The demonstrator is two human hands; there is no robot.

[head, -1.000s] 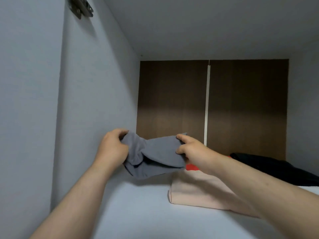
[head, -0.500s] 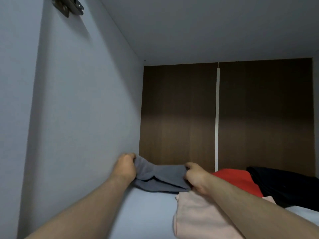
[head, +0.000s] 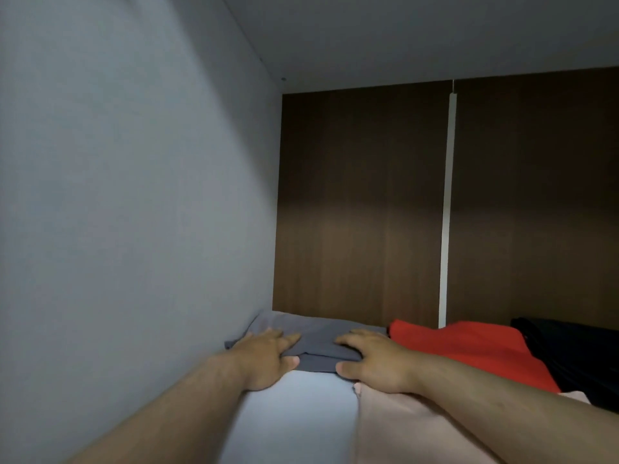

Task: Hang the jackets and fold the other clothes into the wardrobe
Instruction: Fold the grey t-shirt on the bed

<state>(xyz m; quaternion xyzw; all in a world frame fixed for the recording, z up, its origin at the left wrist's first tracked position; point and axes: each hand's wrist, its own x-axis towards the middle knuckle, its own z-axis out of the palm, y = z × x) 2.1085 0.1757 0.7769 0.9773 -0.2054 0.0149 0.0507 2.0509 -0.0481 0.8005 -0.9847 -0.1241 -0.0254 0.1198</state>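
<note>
Pale wardrobe shelf [head: 294,406]; grey garment [head: 321,333] lies crosswise; left hand [head: 264,356] presses its end by the side wall [head: 134,229], right hand [head: 375,360] its other end; fingers [head: 288,339] straight, flat on the cloth.

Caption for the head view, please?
Left hand and right hand lie flat on a folded grey garment on the wardrobe shelf beside a red garment.

Grey garment [head: 318,343]: plain mid-grey.
Red garment [head: 469,349]: solid bright red.
Black garment [head: 576,349]: solid black.
Pink garment [head: 402,426]: plain pale pink.
Shelf [head: 294,413]: pale bluish white.
Side wall [head: 134,229]: flat light grey.
Back panel [head: 361,212]: dark brown wood grain.
Vertical strip [head: 447,212]: white.
</note>
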